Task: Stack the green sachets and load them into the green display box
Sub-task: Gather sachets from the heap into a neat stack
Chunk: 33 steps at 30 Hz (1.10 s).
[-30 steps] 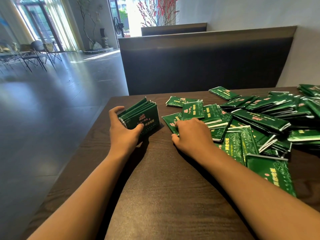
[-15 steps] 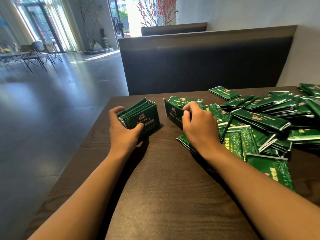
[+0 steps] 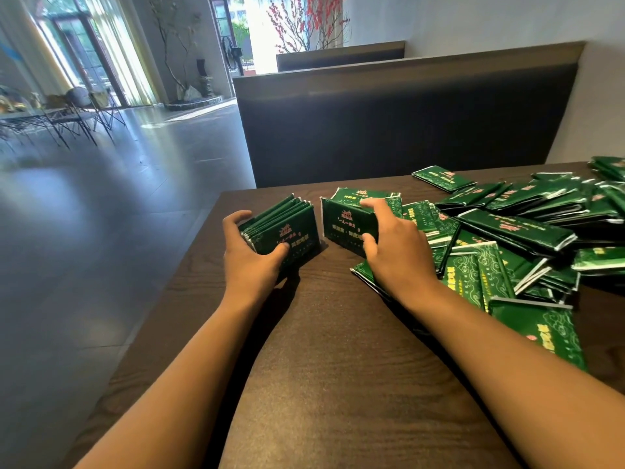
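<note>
- left hand [image 3: 252, 257] grips stack of sachets [image 3: 282, 228], stood on edge on dark wood table [image 3: 338, 367]
- right hand [image 3: 395, 252] pinches single sachet [image 3: 345, 226], upright, just beside stack, not touching
- loose sachet pile [image 3: 517, 228] spread at right
- dark bench back [image 3: 406, 123] behind table

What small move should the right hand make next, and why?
Probably carry its sachet leftward onto the stack the left hand grips. The right hand holds it upright, close beside the stack, faces matching.
</note>
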Available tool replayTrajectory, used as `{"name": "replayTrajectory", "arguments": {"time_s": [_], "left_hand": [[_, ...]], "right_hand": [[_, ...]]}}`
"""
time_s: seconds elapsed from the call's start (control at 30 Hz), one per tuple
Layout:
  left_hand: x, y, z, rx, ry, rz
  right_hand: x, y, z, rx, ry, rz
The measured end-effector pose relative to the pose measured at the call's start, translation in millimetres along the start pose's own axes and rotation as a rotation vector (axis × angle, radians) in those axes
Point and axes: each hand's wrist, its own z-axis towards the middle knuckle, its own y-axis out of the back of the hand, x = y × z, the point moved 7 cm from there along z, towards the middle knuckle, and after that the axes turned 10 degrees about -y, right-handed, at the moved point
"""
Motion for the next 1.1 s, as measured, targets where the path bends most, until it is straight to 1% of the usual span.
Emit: {"name": "replayTrajectory", "arguments": {"time_s": [0.1,0.2,0.27,0.37,0.5,0.57,0.67,0.73,0.8,0.83,0.97,1.1], "left_hand": [[1,0,1,0.005,-0.004,-0.003],[2,0,2,0.018,-0.019,0.006],[3,-1,1,0.029,0.003,-0.034],[2,-6,-2,0.066,0.033,-0.086],[0,-13,-5,0.142,0.047,-0.132],[-2,-16,-7,0.189,0.041,-0.125],[-4,-19,-8,0.262,0.043,-0.107],[-9,-21,-9,0.342,0.017,-0.069],[-16,-23,-10,0.424,-0.035,-0.014],[-19,-24,-11,0.441,-0.056,0.011],[-26,-25,-13,0.400,-0.128,0.083],[-28,-24,-13,0.375,-0.193,0.118]], "right_hand": [[-6,7,3,-0.069,-0.088,0.163],[-12,17,4,-0.141,-0.177,0.421],[-15,21,3,-0.160,-0.235,0.583],[-11,26,1,-0.160,-0.207,0.698],[-1,20,-1,-0.079,-0.118,0.638],[5,14,-2,-0.044,-0.056,0.555],[12,10,-5,-0.043,0.024,0.409],[14,6,-6,-0.041,0.051,0.316],[13,0,-7,-0.009,0.059,0.238],[12,-3,-7,0.016,0.062,0.210],[17,-12,-11,0.138,0.109,0.230],[23,-15,-16,0.171,0.084,0.264]]}}
